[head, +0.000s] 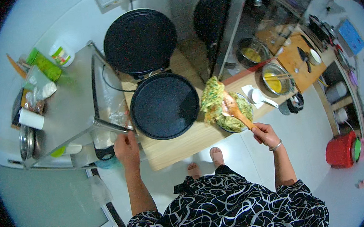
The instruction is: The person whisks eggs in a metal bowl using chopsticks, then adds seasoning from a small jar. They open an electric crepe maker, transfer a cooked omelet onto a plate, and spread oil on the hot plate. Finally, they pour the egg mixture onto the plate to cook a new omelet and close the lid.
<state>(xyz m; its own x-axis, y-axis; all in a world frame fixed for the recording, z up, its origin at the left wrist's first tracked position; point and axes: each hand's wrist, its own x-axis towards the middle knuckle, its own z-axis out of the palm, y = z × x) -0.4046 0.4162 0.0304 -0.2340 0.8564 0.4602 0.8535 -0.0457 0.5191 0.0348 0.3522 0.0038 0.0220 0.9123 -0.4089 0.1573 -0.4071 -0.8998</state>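
My right hand (265,135) grips the handle of a wooden spatula (238,112). Its blade bears a folded piece of green-flecked egg pancake (212,97), which hangs over the left side of a bowl (248,102) holding more pancake. My left hand (127,148) is at the front corner of a metal rack (69,108); whether its fingers grip the edge I cannot tell. Between the hands lies the round black lower plate of an electric griddle (165,106), with nothing on it. Its black lid (140,40) stands raised behind.
Right of the bowl are a white ladle (259,96) on a paper, a metal bowl (281,86) with yellow egg and chopsticks, and a wooden cutting board (301,72) with a knife. A glass panel (239,29) rises behind the wooden counter (169,150). Packages stand on the rack.
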